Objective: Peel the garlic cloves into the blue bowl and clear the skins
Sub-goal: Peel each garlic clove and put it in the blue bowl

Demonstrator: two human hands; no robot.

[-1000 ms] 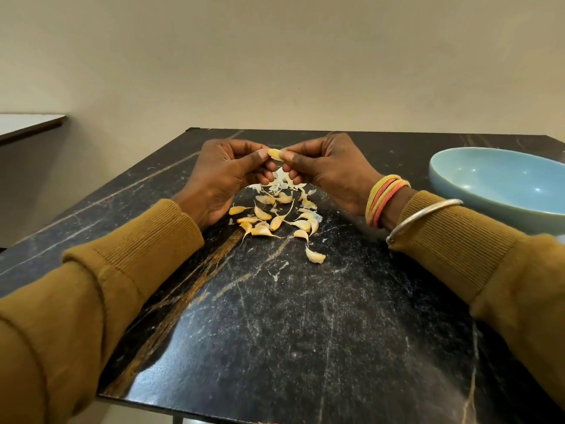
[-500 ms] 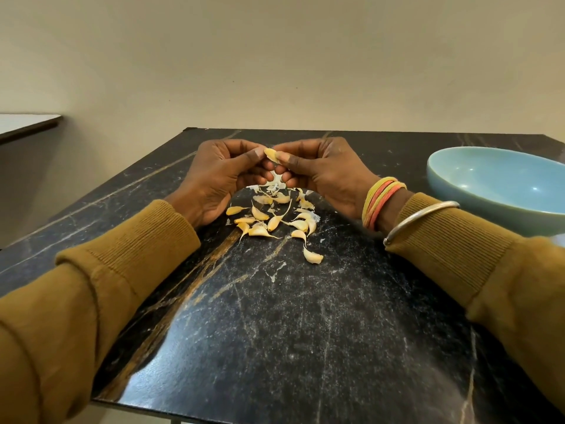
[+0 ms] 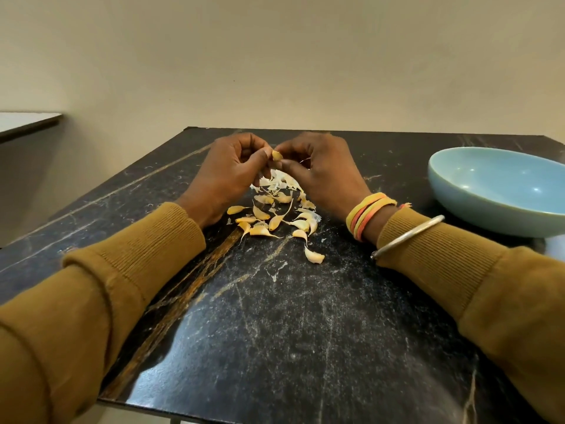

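Your left hand (image 3: 226,172) and right hand (image 3: 324,169) meet fingertip to fingertip above the far half of the black marble-patterned table (image 3: 275,316). Between them they pinch one small pale-yellow garlic clove (image 3: 276,155). Both wrists rest low, knuckles raised, fingers curled inward. Your left thumb tip presses the clove's near side, and your right thumb and forefinger close on it from the other side.

Half a second ago your thumbs lay flatter and more of the clove showed. Now both hands have curled tighter around it and only its top peeks out. The heap below has not shifted.

Directly under your hands lies a loose tuft of thin whitish papery skins (image 3: 278,182). Just nearer to you the scattered pile of unpeeled yellowish garlic cloves (image 3: 275,218) spreads between your wrists, one clove lying apart on the near side. The round pale-blue glazed bowl (image 3: 477,206) stands well to the right, beyond your right forearm.

Yellow and orange thread bands (image 3: 367,214) and a plain silver bangle (image 3: 406,237) circle your right wrist, over mustard ribbed sleeves (image 3: 137,255). A white-topped surface (image 3: 24,123) juts in at the far left.
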